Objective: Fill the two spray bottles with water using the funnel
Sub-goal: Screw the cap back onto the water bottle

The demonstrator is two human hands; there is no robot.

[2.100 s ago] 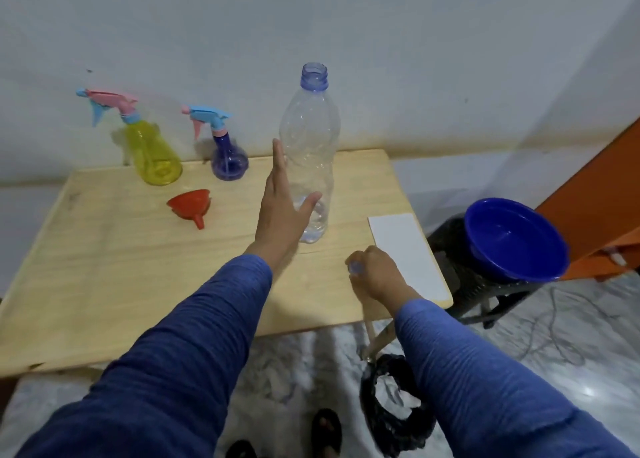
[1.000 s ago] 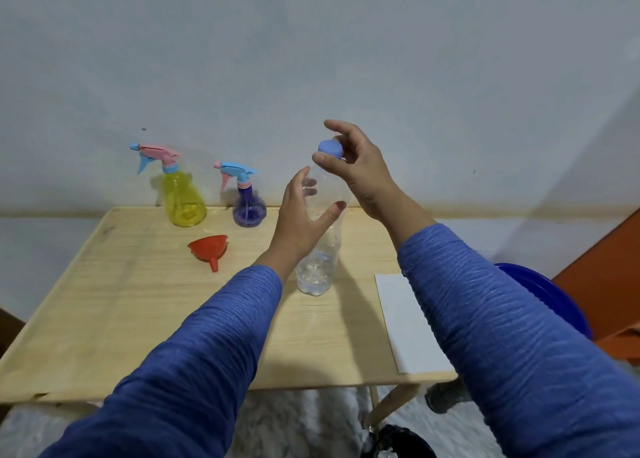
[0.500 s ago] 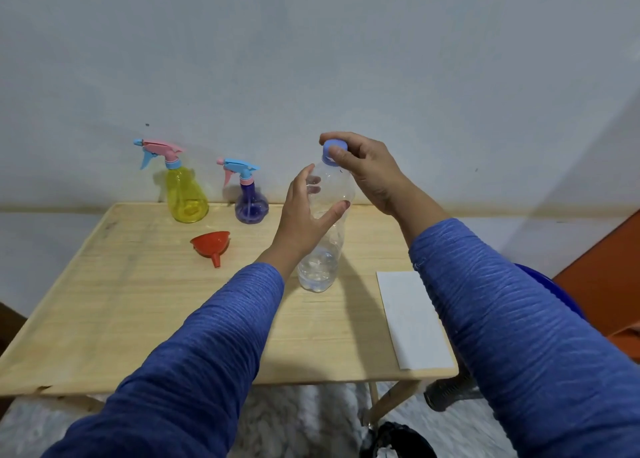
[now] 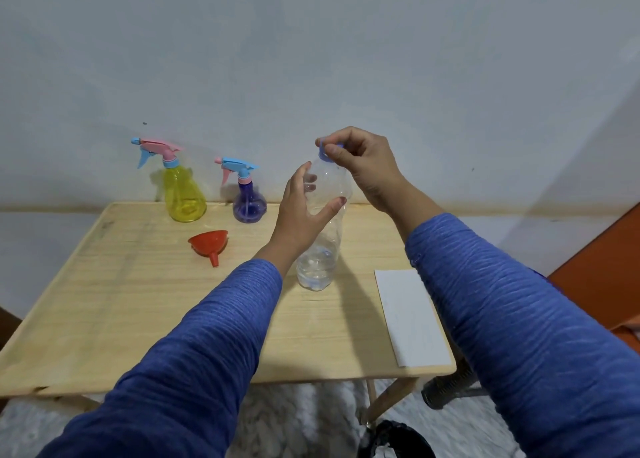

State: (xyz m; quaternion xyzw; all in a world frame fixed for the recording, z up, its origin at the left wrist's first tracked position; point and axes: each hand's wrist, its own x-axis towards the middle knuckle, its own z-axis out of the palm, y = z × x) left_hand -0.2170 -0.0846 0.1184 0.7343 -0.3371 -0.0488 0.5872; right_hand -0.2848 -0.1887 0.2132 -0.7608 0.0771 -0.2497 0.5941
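A clear plastic water bottle [image 4: 320, 260] stands upright near the middle of the wooden table [image 4: 121, 301], with a little water at its bottom. My left hand [image 4: 299, 215] grips its body from the left. My right hand [image 4: 360, 164] pinches the blue cap [image 4: 323, 147] on the bottle's neck. A yellow spray bottle [image 4: 183, 194] and a smaller purple spray bottle [image 4: 248, 203] stand at the table's back edge by the wall, both with their trigger heads on. An orange funnel [image 4: 209, 242] lies on its side in front of them.
A white sheet [image 4: 410, 319] lies on the table's right side. A dark stool [image 4: 446, 385] shows below the right edge, mostly hidden by my right arm. An orange panel [image 4: 602, 277] stands at the far right. The wall runs directly behind the table.
My right hand rose from the table edge with the blue cap and set it on the bottle's neck. My left hand closed round the bottle's body. The view tilted upward.
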